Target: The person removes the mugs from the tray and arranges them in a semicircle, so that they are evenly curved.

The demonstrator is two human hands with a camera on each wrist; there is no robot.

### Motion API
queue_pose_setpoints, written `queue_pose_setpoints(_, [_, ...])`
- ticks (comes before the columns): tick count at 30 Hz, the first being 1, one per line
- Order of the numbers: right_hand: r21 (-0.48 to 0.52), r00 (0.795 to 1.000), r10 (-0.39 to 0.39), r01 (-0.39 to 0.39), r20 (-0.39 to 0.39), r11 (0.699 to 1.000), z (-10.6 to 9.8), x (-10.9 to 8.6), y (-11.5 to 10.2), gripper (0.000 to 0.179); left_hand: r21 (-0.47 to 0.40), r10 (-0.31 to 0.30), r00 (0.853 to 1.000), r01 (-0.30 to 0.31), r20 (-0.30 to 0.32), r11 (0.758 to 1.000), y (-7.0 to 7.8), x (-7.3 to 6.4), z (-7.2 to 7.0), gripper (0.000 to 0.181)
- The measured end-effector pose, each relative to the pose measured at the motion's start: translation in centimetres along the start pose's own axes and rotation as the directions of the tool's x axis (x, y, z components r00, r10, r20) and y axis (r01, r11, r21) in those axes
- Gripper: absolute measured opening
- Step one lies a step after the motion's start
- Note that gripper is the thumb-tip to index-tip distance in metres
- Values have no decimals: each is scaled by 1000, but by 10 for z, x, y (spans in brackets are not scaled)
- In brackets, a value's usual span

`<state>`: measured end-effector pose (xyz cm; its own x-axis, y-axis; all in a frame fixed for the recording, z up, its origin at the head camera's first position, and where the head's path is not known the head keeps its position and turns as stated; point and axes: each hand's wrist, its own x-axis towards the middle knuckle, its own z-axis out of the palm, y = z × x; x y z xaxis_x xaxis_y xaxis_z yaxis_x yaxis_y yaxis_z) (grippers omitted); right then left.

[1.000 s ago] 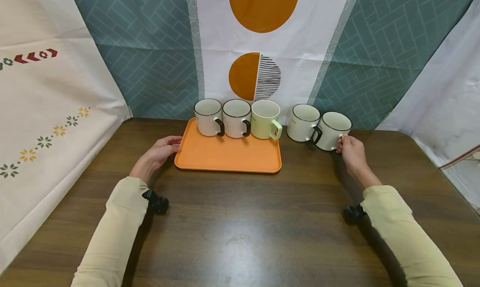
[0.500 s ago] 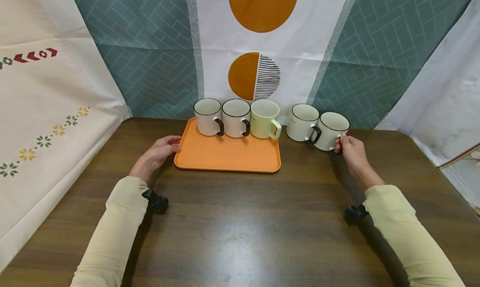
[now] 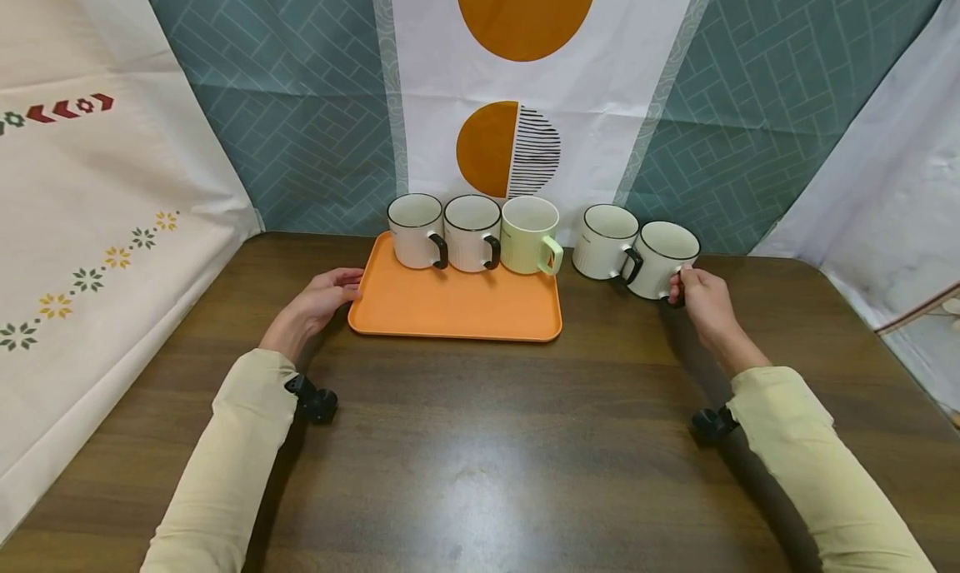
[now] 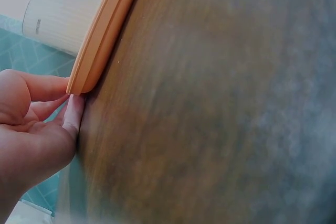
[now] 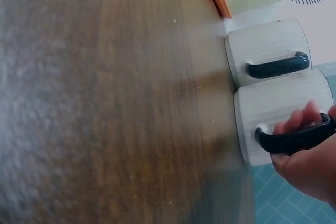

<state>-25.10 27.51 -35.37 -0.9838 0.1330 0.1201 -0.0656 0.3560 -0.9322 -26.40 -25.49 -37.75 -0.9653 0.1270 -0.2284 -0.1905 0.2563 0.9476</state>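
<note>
An orange tray (image 3: 450, 311) lies on the wooden table, with two white black-rimmed mugs (image 3: 416, 231) (image 3: 472, 234) and a pale green mug (image 3: 529, 236) in a row along its back. At the tray's left edge, my left hand (image 3: 318, 302) pinches the rim (image 4: 86, 72) between thumb and fingers, seen close in the left wrist view. To the right of the tray stand two more white mugs with black handles. My right hand (image 3: 705, 306) grips the handle (image 5: 294, 139) of the rightmost mug (image 3: 662, 261); its neighbour (image 3: 604, 244) stands right beside it, upright.
Behind the table (image 3: 480, 440) hangs teal cloth (image 3: 300, 140) with a white patterned panel (image 3: 427, 73) in the middle. White cloths hang at the left (image 3: 135, 181) and right (image 3: 885, 198). Each sleeve carries a small black wrist camera (image 3: 318, 405).
The right hand and the mug it holds have shifted very slightly left since a second ago. The left hand, the tray and its mugs keep their places.
</note>
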Motion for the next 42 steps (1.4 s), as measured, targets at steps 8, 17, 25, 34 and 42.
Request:
queue_pose_setpoints(8, [-182, 999, 26, -19, 35, 983, -8, -1, -2, 50, -4, -1, 1000, 1, 5, 1000, 2, -1, 0, 55])
queue_pose_setpoints(17, [-183, 997, 81, -79, 2, 980, -19, -2, -4, 64, 5, 0, 1000, 0, 3, 1000, 2, -1, 0, 54])
queue_pose_setpoints(25, [-137, 988, 28, -49, -153, 989, -29, -1, -23, 41, 4, -4, 1000, 4, 3, 1000, 1, -1, -1, 55])
queue_pose_setpoints(34, [-74, 974, -89, 76, -206, 994, -26, 4, -65, 17, 15, -5, 1000, 5, 1, 1000, 0, 0, -2, 54])
queue_pose_setpoints(42, [-186, 980, -191, 178, -54, 966, 13, 0, -81, 33, 20, 4, 1000, -4, 25, 1000, 0, -1, -2, 54])
